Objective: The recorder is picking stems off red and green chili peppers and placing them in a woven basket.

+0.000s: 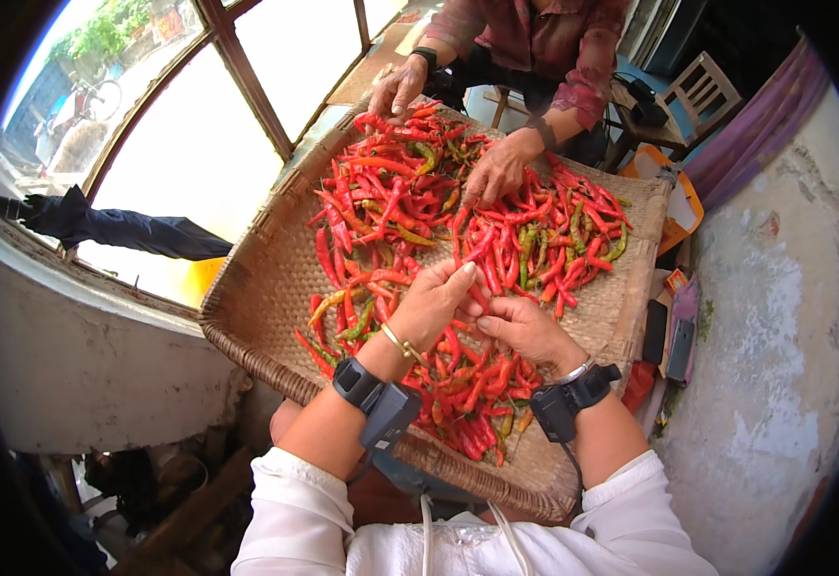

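My left hand [431,305] is closed around a red chili pepper [478,252], whose end sticks out past the thumb. My right hand [532,333] meets it fingertip to fingertip, pinching at the same pepper's lower part, which the fingers largely hide. Both hands are over a wide woven basket tray [256,293]. Around them lie heaps of chili peppers [462,384], mostly red, with some green and yellowish ones. Across the tray, a co-worker's one hand [399,88] touches the far peppers, and the other hand [499,169] reaches into the middle of the heap.
A folded dark umbrella [141,230] lies on the window ledge at left. A rough plastered wall [765,317] runs along the right, with boxes and an orange container [683,197] beside the tray. A wooden chair [703,96] stands at the back right.
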{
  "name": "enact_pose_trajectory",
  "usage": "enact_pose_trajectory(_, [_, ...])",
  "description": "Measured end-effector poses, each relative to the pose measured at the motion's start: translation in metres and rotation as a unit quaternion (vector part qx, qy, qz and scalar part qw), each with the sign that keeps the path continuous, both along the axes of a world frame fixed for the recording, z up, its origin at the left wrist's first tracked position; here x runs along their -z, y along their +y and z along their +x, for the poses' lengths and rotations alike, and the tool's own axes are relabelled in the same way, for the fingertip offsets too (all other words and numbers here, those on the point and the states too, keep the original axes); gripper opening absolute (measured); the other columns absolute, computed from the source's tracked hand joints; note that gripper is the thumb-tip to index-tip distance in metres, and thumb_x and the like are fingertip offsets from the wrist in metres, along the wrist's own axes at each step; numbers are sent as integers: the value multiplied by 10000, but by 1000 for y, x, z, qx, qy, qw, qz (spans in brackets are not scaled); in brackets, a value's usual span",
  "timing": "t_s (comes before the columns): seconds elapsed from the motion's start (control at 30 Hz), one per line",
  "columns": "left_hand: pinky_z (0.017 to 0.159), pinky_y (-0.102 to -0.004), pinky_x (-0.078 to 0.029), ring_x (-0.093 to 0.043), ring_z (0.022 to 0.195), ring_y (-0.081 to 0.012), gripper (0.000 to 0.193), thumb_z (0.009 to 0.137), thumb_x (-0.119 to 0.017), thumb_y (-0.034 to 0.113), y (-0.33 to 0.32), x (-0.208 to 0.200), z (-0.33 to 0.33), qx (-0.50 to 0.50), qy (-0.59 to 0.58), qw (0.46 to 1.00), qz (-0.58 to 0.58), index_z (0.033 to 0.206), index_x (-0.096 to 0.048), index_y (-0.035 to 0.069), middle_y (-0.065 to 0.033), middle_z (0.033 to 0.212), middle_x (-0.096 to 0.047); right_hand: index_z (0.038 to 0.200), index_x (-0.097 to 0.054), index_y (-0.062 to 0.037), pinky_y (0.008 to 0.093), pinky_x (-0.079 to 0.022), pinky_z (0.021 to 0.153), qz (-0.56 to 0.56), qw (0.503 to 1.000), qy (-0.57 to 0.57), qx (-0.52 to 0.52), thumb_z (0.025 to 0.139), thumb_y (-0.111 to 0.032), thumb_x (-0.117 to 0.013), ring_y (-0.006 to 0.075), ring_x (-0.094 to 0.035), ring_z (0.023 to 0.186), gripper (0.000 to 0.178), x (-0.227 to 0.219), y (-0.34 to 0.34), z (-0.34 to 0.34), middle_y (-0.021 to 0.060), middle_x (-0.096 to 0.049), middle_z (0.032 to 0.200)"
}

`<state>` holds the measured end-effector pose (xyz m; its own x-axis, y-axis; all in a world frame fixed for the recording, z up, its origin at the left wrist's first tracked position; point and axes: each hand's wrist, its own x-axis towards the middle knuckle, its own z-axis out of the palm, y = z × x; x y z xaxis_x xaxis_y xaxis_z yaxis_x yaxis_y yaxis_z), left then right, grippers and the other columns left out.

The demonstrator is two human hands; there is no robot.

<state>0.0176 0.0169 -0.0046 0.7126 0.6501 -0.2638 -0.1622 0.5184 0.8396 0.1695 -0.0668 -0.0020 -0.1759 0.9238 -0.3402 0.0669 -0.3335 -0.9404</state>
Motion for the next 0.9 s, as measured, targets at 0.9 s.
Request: enact_pose_trajectory(0.9, [691,-379,-503,-605,805,-281,184,694,-605,183,13,46,-2,282,494,530,629,838,-629,72,-112,881,-606,821,-624,-67,392,-459,713,-16,855,-456,-247,672,-208,-672,301,-595,804,210,3,-11,4,137,-620,797])
